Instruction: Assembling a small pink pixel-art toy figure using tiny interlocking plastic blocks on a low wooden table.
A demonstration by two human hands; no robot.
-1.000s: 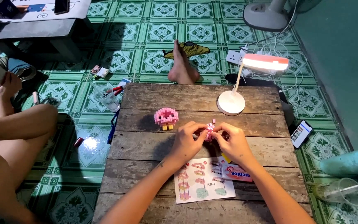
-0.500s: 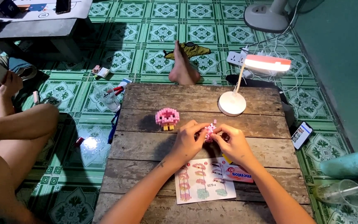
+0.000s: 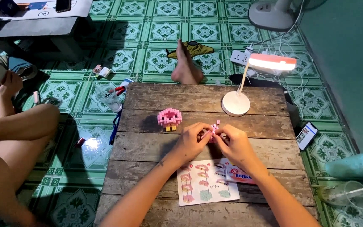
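Observation:
Both my hands meet over the middle of a low wooden table (image 3: pixel 148 147). My left hand (image 3: pixel 192 141) and my right hand (image 3: pixel 234 143) pinch a small pink brick piece (image 3: pixel 213 128) between their fingertips; most of it is hidden by my fingers. A finished pink brick figure (image 3: pixel 169 118) with yellow feet stands upright on the table, to the left of my hands and apart from them. A printed instruction sheet (image 3: pixel 204 185) lies flat near the table's front, partly under my right forearm, with a small pink packet (image 3: pixel 238 173) on it.
A white desk lamp (image 3: pixel 237 103), lit, stands at the table's back right. On the green tiled floor lie a phone (image 3: pixel 307 135), a teal bottle (image 3: pixel 353 164), a clear cup (image 3: pixel 341 192), cables and a fan base (image 3: pixel 274 17). Another person sits at the left (image 3: pixel 17 126); a foot (image 3: pixel 185 69) rests beyond the table.
My hands keep working the small pink piece in the same spot, with only slight finger movement. The pink figure, sheet and lamp have not moved.

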